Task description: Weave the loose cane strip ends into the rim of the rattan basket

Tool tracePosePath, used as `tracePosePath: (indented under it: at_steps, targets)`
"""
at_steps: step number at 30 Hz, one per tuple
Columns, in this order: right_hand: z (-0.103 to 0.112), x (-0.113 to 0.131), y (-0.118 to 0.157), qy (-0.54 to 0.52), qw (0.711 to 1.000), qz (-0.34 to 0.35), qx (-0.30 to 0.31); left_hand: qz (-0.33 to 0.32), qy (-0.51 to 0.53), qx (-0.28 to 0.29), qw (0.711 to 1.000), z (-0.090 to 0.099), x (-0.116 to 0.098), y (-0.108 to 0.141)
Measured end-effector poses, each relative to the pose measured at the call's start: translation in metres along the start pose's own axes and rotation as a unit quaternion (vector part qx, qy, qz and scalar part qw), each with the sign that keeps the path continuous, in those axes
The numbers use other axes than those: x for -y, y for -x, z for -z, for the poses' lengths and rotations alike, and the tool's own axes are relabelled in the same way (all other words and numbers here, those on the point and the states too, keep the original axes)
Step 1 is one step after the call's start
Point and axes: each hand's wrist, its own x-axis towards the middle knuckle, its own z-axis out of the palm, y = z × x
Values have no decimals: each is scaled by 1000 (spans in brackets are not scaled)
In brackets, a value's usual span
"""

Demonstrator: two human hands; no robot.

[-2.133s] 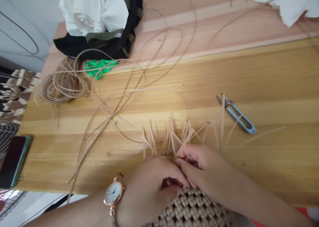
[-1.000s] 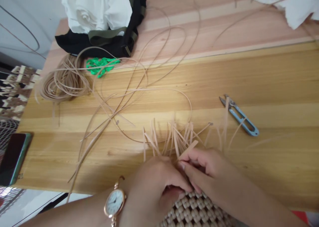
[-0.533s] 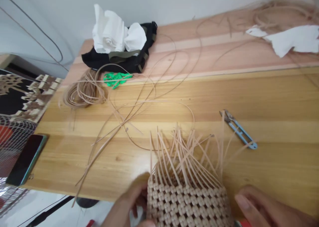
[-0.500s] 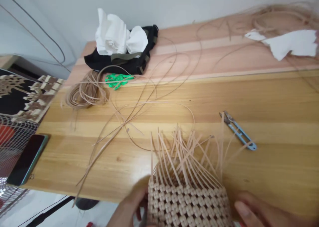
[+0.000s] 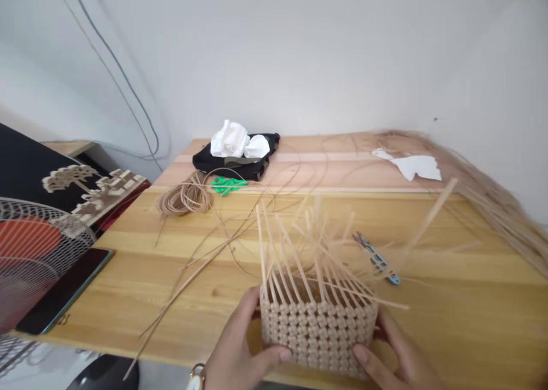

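On the table's left edge, phone [image 5: 64, 292]: lying flat, dark screen up, well apart from my hands.

Coil [image 5: 184, 198]: looped tan strips in a heap, its stray lengths trailing toward me across the table [image 5: 449, 316].

Green scrap and black bag [image 5: 244, 170]: the green scrap [image 5: 229, 185] sits just beside the coil; behind it is the bag, with white tissue [image 5: 231, 140] on top.

Left hand [image 5: 235, 344]: closed round the near left end of the weave, thumb on the front wall, fingers partly hidden; my watch [image 5: 197, 377] shows at the wrist.

Woven basket [image 5: 319, 336]: upright between my palms at the near edge, loose ends [image 5: 294, 260] fanning up from its rim. My view has lifted, so more of the front wall shows than half a second ago.

Right hand [image 5: 406, 367]: this is the change. It was off the basket's side; now it grips the right end, thumb in front. I judge that steadies the piece at both ends, leaving the strips free.

Snips [image 5: 371, 253]: blue-handled, lying behind my right hand, untouched.

White sheet [image 5: 417, 167]: torn-edged, far back, near a long strip bundle [image 5: 492, 207].
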Motion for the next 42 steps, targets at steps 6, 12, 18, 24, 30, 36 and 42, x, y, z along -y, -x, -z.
tracePosePath:
  at_steps: [6, 12, 18, 24, 30, 36, 42]
  targets:
    - [-17, -6, -9, -68, 996, 20, -47, -21, 47, -5, 999, -4, 13, -9]
    - [-21, -9, -12, -84, 995, 34, -29, -31, 86, -14, 996, -3, 14, -10]
    - [-31, -6, -13, -90, 992, 62, -65, -42, 106, -18, 993, -5, 23, -13]
    - [-35, 10, -3, 1, 961, 100, -257, -34, 109, -13, 993, -7, 30, -18]
    - [-21, 43, -7, 110, 953, 272, -79, -50, 96, -10, 994, -5, 27, -18]
    - [-6, 90, -26, 244, 957, 152, 48, -49, 98, -6, 994, -4, 20, -18]
    - [6, 113, -35, 153, 970, 148, 115, -43, 106, 3, 993, -2, 19, -19]
